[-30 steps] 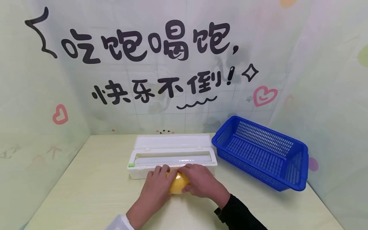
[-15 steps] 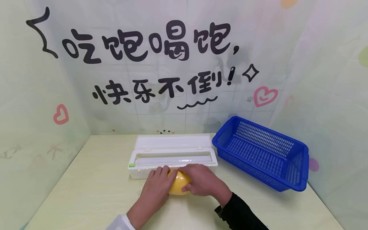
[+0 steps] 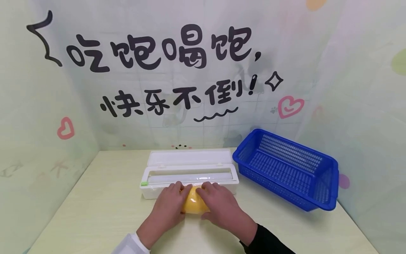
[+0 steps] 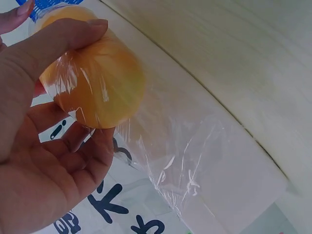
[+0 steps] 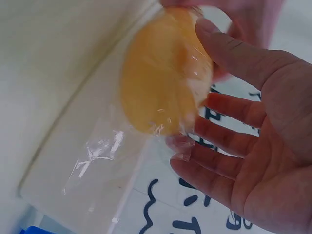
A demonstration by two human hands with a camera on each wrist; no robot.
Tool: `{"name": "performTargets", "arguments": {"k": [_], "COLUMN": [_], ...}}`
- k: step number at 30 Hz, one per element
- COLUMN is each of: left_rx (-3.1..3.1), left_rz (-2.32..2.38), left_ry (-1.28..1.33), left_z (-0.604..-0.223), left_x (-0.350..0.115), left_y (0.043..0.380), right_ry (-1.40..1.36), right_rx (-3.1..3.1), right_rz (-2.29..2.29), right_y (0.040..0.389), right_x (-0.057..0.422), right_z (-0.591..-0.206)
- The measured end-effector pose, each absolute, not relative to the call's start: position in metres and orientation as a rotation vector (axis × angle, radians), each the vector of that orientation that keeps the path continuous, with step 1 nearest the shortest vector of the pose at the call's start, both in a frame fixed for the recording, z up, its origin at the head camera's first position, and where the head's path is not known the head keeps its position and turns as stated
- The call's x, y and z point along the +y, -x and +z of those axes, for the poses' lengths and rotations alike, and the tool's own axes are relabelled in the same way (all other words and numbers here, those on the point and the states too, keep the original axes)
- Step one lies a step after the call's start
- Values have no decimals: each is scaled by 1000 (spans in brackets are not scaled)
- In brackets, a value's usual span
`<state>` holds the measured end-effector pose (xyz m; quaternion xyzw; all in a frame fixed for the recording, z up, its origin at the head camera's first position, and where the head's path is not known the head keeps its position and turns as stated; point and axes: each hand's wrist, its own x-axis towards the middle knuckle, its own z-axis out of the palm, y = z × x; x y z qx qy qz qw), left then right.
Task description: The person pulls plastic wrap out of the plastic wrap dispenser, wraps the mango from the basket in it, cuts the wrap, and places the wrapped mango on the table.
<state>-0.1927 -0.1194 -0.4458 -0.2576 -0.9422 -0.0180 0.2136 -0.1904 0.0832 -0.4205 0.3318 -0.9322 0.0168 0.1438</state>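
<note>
A smooth, rounded yellow-orange fruit [image 3: 194, 203] sits between both hands, in front of the white cling film dispenser [image 3: 152, 193]. Clear cling film [image 4: 183, 161] covers it and stretches back to the dispenser, wrinkled and shiny. My left hand [image 3: 168, 206] holds the fruit from the left, its thumb across the film and its fingers curled behind. From the other side my right hand [image 3: 222, 208] grips it loosely. In the right wrist view that thumb lies at the fruit's edge and the fingertips are at the film behind it.
The dispenser's lid [image 3: 190, 157] is raised, showing a film roll [image 3: 193, 177] inside and a green slider [image 3: 144, 183] at the left end. To its right stands a blue perforated basket [image 3: 280, 169]. A printed backdrop [image 3: 177, 134] closes off the table's back.
My right hand has shifted its grip: its fingers have moved from over the fruit's top towards its right side, and its thumb is lower. The left hand stays on the fruit.
</note>
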Motion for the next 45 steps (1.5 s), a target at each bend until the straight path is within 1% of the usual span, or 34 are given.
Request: {"name": "performTargets", "arguments": {"k": [7,18,29,38,45], "left_rx": [-2627,-2594,-2684,-2761,-2763], "left_rz": [-66,-120,-172,-290,-340], "left_ry": [735,746,727,707,724], "left_z": [-444,-445,-443,-438,-441], "left_x": [-122,-123,-121,-120,-121], "left_y": [196,198,196,194,194], "right_ry": [-927,-848,-870,-908,-919], "right_rx": [-2600,-2497,-2500,-2603,-2677], "right_rz": [-140,-322,-283,-234,-147], "right_y": [187,192,196,199,204], "right_x": [77,68,70,71,73], "right_z": [-435,-446,-449,-444,-439]}}
